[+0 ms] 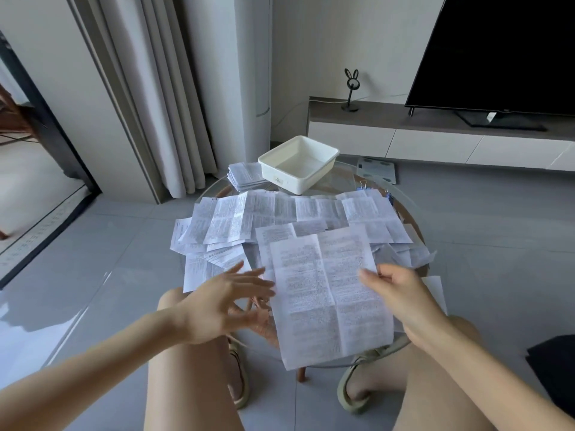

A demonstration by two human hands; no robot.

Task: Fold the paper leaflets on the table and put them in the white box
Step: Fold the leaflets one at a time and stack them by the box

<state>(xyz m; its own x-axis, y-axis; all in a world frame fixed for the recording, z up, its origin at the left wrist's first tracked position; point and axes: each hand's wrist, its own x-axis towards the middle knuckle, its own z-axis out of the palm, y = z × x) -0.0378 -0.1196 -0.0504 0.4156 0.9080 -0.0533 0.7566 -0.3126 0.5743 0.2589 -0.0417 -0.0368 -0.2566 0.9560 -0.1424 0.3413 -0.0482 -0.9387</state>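
An unfolded leaflet [329,293] lies at the near side of the round glass table [373,357], its long axis running from far to near and leaning a little, so the near end sits further right than the far end. That near end sticks out past the table's rim, above the person's knees. The sheet is white, covered in dense small grey print too blurred to read, with one crease down its length and fainter creases across it.

The right hand [395,293] pinches the leaflet's right edge with curled fingers and thumb. The left hand [230,297] is spread wide, fingers straight and blurred, its tips just at the sheet's left edge – it holds nothing.

Behind it, loose leaflets [280,213] overlap across most of the tabletop. At the far side stands the white box [298,164], nothing inside it, with a stack of folded leaflets [244,175] just beside it on the left. A binder clip [362,183] lies near the box's right.
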